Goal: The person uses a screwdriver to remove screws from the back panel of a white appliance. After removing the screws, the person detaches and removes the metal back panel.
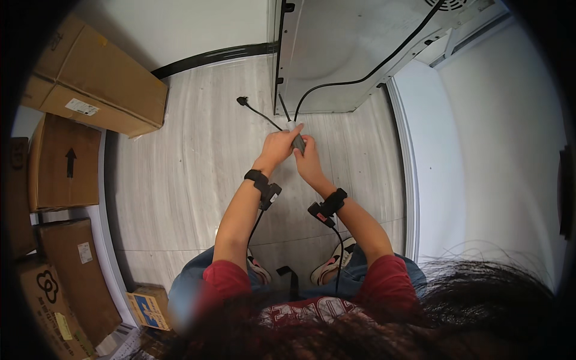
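Both my hands meet in front of a metal appliance panel [336, 66], closed around a grey, stubby, cylinder-like piece [298, 143]. My left hand [278, 149] grips its upper part, while my right hand [308, 163] holds it lower down. A thin dark rod or cord end [284, 108] sticks up from the grip. The black power cable [351, 81] curves down from the panel to the grey piece. On the left of my left hand, a short black cord ends in a black plug [242, 101] above the floor. My fingers hide the exact kind of grey piece.
Cardboard boxes [111, 84] stand along the left side, some on a white-edged shelf [103, 240]. A small blue-and-yellow box [150, 307] sits at the lower left. To the right runs a white wall or panel [456, 168]. My shoes [327, 267] rest on the grey wood-look floor [198, 150].
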Demonstrator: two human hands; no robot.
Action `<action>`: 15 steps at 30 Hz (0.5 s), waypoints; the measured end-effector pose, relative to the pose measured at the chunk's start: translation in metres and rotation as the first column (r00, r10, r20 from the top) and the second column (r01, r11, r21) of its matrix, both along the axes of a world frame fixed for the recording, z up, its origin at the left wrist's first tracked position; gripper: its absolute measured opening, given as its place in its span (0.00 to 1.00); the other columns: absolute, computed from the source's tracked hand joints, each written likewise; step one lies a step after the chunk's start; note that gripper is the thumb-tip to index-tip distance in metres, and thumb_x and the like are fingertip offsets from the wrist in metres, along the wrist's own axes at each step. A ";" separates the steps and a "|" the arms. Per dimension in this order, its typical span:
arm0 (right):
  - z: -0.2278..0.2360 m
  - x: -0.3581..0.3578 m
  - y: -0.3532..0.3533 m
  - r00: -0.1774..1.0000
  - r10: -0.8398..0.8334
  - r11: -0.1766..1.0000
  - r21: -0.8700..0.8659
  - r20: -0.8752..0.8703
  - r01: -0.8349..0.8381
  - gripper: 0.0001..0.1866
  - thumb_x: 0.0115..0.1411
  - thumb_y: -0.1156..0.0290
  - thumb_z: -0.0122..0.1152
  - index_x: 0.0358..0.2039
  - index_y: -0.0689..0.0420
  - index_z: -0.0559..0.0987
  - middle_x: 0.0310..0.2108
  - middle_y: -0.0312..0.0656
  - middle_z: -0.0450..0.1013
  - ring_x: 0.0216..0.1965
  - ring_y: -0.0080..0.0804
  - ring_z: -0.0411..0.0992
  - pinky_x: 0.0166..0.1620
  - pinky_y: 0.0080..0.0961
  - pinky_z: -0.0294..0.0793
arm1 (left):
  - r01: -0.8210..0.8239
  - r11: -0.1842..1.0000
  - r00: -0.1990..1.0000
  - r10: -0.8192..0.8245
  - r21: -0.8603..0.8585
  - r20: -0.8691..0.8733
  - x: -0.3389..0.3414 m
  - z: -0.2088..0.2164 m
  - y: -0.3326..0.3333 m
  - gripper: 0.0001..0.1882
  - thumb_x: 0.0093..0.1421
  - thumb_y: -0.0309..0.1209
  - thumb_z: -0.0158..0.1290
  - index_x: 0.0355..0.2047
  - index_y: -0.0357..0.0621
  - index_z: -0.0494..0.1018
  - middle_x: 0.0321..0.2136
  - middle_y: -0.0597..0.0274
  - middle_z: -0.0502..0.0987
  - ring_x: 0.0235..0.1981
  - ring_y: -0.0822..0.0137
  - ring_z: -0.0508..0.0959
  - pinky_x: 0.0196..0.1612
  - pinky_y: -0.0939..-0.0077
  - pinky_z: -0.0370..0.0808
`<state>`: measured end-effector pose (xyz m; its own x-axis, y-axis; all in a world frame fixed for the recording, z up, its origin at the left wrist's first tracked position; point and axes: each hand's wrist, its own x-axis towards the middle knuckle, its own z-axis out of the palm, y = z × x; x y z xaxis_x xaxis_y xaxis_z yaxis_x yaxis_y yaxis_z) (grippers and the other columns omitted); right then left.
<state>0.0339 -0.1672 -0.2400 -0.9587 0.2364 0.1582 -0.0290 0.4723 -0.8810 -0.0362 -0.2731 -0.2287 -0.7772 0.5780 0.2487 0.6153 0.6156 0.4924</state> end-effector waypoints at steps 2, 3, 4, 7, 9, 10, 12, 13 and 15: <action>0.004 0.000 -0.004 0.998 0.009 0.997 0.072 -0.065 -0.004 0.19 0.52 0.76 0.50 0.45 0.63 0.60 0.42 0.58 0.58 0.41 0.52 0.61 0.43 0.37 0.61 | 0.002 1.000 1.000 -0.002 0.007 -0.003 -0.002 -0.002 -0.003 0.24 0.42 0.22 0.51 0.44 0.50 0.64 0.22 0.56 0.73 0.25 0.55 0.74 0.25 0.66 0.70; 0.007 0.000 -0.003 0.996 0.012 0.994 0.110 -0.087 -0.003 0.19 0.52 0.74 0.50 0.45 0.63 0.60 0.41 0.57 0.59 0.40 0.51 0.62 0.42 0.37 0.62 | -0.009 1.000 1.000 0.009 0.025 -0.020 -0.002 -0.002 -0.002 0.24 0.42 0.23 0.51 0.43 0.50 0.64 0.21 0.56 0.73 0.24 0.55 0.74 0.25 0.66 0.70; 0.010 0.000 0.000 0.994 0.014 0.988 0.154 -0.106 0.002 0.19 0.53 0.72 0.50 0.45 0.64 0.60 0.40 0.57 0.60 0.39 0.51 0.63 0.42 0.37 0.63 | -0.017 0.999 0.999 0.018 0.049 -0.033 -0.002 0.000 0.000 0.24 0.42 0.23 0.51 0.43 0.49 0.64 0.21 0.55 0.73 0.24 0.54 0.74 0.24 0.65 0.69; 0.021 -0.001 0.013 0.999 -0.018 0.999 0.039 0.034 0.017 0.20 0.55 0.68 0.50 0.45 0.64 0.61 0.38 0.57 0.63 0.38 0.50 0.65 0.40 0.36 0.64 | -0.059 0.993 0.997 0.063 0.104 -0.034 -0.001 0.012 0.008 0.23 0.42 0.23 0.51 0.41 0.48 0.63 0.19 0.54 0.72 0.23 0.53 0.73 0.23 0.64 0.69; 0.043 -0.003 0.011 0.928 0.096 0.918 -0.392 0.359 0.057 0.21 0.55 0.65 0.50 0.45 0.65 0.61 0.36 0.57 0.65 0.38 0.49 0.66 0.39 0.36 0.65 | -0.096 0.989 0.994 0.101 0.111 -0.042 -0.002 0.013 0.002 0.22 0.42 0.23 0.51 0.41 0.48 0.63 0.18 0.54 0.72 0.22 0.52 0.73 0.22 0.63 0.69; 0.050 -0.003 0.012 0.854 0.195 0.812 -0.568 0.483 0.136 0.21 0.56 0.64 0.50 0.45 0.65 0.62 0.36 0.57 0.66 0.38 0.49 0.67 0.38 0.36 0.66 | -0.100 0.989 0.993 0.107 0.110 -0.055 -0.004 0.011 0.003 0.23 0.43 0.23 0.51 0.42 0.48 0.63 0.18 0.54 0.72 0.21 0.52 0.73 0.22 0.62 0.69; 0.050 -0.003 0.003 0.895 0.131 0.885 -0.456 0.426 0.088 0.21 0.56 0.65 0.49 0.45 0.65 0.62 0.36 0.57 0.66 0.38 0.49 0.67 0.38 0.37 0.66 | -0.131 0.986 0.989 0.137 0.105 -0.057 -0.004 0.005 0.000 0.24 0.43 0.24 0.51 0.43 0.48 0.63 0.17 0.54 0.72 0.21 0.52 0.73 0.22 0.62 0.69; 0.049 -0.003 0.000 0.914 0.095 0.916 -0.394 0.393 0.074 0.20 0.56 0.65 0.48 0.45 0.65 0.61 0.36 0.57 0.67 0.38 0.49 0.68 0.38 0.37 0.66 | -0.147 0.984 0.987 0.152 0.105 -0.045 -0.003 0.002 0.001 0.24 0.43 0.24 0.51 0.44 0.49 0.63 0.18 0.54 0.72 0.21 0.52 0.74 0.22 0.63 0.69; 0.013 -0.003 0.013 0.967 0.025 0.956 -0.287 0.253 0.051 0.20 0.54 0.68 0.50 0.45 0.64 0.61 0.37 0.57 0.65 0.39 0.49 0.67 0.39 0.37 0.65 | -0.141 0.984 0.989 0.146 0.111 -0.038 -0.003 0.000 0.018 0.26 0.42 0.24 0.51 0.45 0.49 0.62 0.18 0.54 0.72 0.21 0.53 0.74 0.22 0.63 0.69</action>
<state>0.0306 -0.1539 -0.2273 -0.9546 0.2484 -0.1646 0.2157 0.1949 -0.9568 -0.0388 -0.2547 -0.2282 -0.8364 0.4293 0.3408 0.5480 0.6440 0.5338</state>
